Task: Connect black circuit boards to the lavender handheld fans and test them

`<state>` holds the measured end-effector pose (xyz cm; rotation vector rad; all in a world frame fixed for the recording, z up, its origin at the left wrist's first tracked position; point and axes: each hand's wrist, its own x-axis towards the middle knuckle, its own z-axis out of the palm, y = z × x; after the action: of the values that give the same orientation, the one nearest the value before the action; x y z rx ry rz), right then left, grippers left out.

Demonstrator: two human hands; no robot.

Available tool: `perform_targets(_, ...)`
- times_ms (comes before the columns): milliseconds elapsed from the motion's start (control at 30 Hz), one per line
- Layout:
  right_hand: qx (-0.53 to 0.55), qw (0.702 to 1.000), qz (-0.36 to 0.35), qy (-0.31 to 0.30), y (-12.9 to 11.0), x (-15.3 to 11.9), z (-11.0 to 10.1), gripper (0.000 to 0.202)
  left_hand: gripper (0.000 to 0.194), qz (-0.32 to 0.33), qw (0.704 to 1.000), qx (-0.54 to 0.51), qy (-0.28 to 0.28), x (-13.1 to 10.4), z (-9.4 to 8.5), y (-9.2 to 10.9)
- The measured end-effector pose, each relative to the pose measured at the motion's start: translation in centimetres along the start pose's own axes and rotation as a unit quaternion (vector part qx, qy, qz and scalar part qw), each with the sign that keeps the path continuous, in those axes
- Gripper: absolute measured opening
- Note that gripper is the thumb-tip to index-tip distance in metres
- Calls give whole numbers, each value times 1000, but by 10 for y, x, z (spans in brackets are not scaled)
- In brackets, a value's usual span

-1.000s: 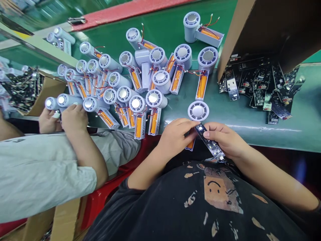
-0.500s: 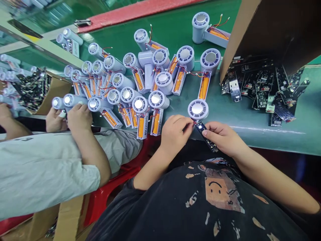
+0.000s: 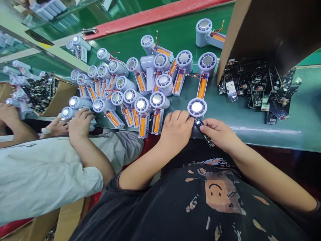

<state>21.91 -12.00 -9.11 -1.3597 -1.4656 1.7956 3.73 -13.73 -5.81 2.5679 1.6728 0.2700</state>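
Note:
A handheld fan body (image 3: 197,107), pale blue-grey with a round silver centre, stands at the bench edge in front of me. My right hand (image 3: 220,136) pinches a narrow black circuit board (image 3: 208,138) between thumb and fingers, just below the fan head. Curled fingers of my left hand (image 3: 177,129) meet at the board's upper end, close against the fan. Whatever they grip is hidden behind the knuckles. The fan's handle is also out of sight under my hands and the board.
Several similar fan bodies (image 3: 164,83) with orange batteries and loose wires crowd the bench to the left. At the right, a cardboard box (image 3: 232,40) lies open with circuit boards (image 3: 258,90) spilling out. A co-worker's hand (image 3: 81,124) works at the far left.
My left hand has rolled over, knuckles up, and its fingers now cover the spot where red wires showed. The board has shifted slightly up and left. The co-worker's hands have moved.

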Motion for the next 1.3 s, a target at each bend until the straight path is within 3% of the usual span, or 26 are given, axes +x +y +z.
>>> perform_targets(67, 2, 1000, 0, -3, -1, 0, 0, 30, 26, 12, 998, -65, -8, -2, -1, -6)
perform_targets(167, 2, 1000, -6, -2, -1, -1, 0, 31, 28, 14, 991, -128, 28, -13, -1, -14)
perform_targets(300, 3, 1000, -3, -4, 0, 0, -1, 34, 25, 35, 997, -31, 58, -24, 0, -14)
perform_targets(500, 9, 1000, -8, 0, 1, 1, 0, 34, 28, 52, 995, 70, 42, -24, -3, -4)
perform_targets(867, 12, 1000, 9, -2, 1, 1, 0, 32, 27, 31, 995, 78, -57, -1, -7, -4)
perform_targets(1033, 22, 1000, 7, 6, 0, 1, 1, 30, 34, 41, 996, 38, -72, -6, -1, -5)
perform_targets(1133, 59, 998, 12, 5, -1, 0, 1, 29, 36, 74, 994, -71, -28, -18, 6, -7)
perform_targets(1200, 93, 995, 22, -13, -1, -1, 0, 29, 38, 98, 985, -141, 30, -25, 8, -8)
perform_targets(1300, 111, 993, 40, -29, -1, 2, -1, 27, 43, 86, 981, -116, 129, -22, 5, -12)
